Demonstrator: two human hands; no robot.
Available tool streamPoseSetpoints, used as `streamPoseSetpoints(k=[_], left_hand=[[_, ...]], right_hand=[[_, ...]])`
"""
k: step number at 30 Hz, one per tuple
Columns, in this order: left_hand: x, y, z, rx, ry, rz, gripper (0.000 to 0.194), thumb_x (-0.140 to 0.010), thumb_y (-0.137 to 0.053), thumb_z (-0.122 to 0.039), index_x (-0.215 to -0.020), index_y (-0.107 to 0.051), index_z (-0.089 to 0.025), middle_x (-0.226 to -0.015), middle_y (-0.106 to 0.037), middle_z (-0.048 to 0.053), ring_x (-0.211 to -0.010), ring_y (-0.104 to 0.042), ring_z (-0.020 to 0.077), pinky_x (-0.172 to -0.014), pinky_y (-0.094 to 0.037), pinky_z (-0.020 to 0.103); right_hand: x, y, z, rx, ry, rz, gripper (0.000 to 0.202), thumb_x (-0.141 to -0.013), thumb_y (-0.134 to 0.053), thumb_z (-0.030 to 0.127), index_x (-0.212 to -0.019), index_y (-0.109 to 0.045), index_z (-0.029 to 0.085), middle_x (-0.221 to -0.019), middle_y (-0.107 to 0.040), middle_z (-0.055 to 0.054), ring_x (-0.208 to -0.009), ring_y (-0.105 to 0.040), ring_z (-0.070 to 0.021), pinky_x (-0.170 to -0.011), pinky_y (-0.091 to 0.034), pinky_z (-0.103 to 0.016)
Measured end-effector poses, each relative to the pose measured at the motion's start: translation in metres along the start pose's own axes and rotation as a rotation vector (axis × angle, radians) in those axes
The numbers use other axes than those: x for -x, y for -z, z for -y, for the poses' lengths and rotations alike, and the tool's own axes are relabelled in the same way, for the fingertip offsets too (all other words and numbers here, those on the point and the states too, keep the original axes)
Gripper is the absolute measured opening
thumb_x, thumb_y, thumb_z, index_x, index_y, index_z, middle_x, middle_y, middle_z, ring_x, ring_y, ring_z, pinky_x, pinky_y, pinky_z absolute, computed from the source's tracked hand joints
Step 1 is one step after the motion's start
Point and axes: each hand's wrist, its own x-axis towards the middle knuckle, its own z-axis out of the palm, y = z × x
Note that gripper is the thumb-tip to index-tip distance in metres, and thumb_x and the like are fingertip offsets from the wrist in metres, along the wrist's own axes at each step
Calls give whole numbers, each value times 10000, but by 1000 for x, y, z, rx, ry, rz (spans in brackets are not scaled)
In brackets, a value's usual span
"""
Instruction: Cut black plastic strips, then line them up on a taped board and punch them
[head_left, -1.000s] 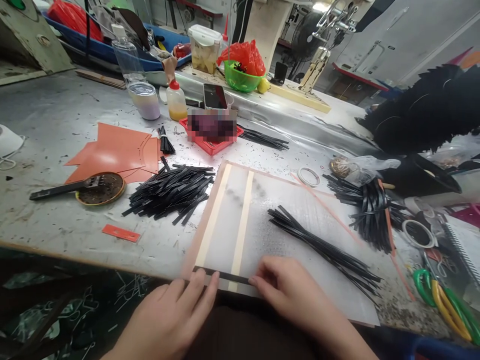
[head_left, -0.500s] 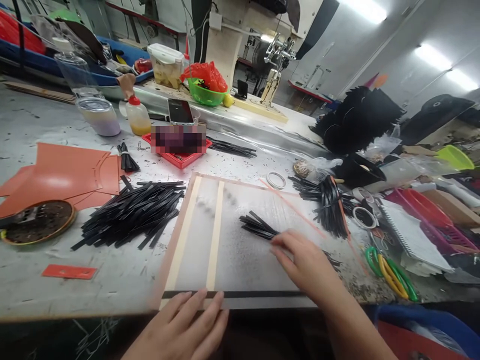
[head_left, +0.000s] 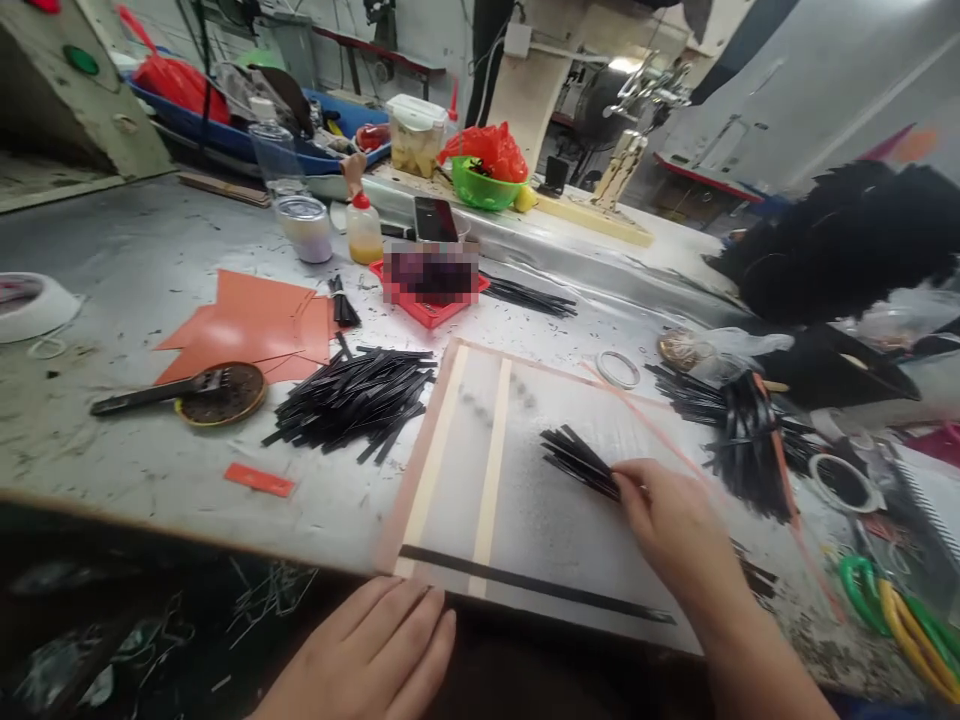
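My right hand (head_left: pixel 671 525) is closed, thumb and fingertips pinching the near end of a small bundle of black strips (head_left: pixel 574 458) over a translucent sheet (head_left: pixel 559 540). The ends of those strips under my palm are hidden. My left hand (head_left: pixel 382 635) lies with fingers stretched out at the sheet's front left corner. One long black strip (head_left: pixel 525 583) runs along the front of the sheet, crossing two pale tape bands (head_left: pixel 491 470). Left of the sheet is a large pile of black strips (head_left: pixel 349 400).
A brush (head_left: pixel 161 390) rests on a round dark dish (head_left: pixel 225 395) near orange sheets (head_left: pixel 255 320). A red tray (head_left: pixel 431 315), a squeeze bottle (head_left: pixel 365 235) and a phone (head_left: pixel 435 220) stand behind. At right are tape rings (head_left: pixel 617 369) and green-and-yellow-handled scissors (head_left: pixel 870 595).
The view has swung left, so things appear shifted right. My right fingers have closed on the small bundle's end. My left hand remains by the front left corner.
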Motion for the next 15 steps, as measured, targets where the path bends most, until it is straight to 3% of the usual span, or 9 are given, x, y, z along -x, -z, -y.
streamPoseSetpoints(k=[9, 15], left_hand=[[1, 15, 1, -6, 19, 35, 363, -902, -311, -84, -886, -661, -178, -846, -705, -12, -813, -600, 144, -830, -394, 298], [9, 7, 4, 31, 31, -35, 375, -903, -297, -89, -882, -658, -186, -856, -704, -9, -834, -598, 145, -909, -361, 296]], right_hand=[[-7, 8, -10, -212, -149, 192, 262, -758, -437, 384, -822, -629, 218, -820, -703, -63, -772, -647, -243, -663, -488, -346], [-17, 15, -2, -167, -237, 224, 263, -735, -409, 399, -715, -593, 212, -750, -676, -82, -735, -625, -243, -675, -474, -353]])
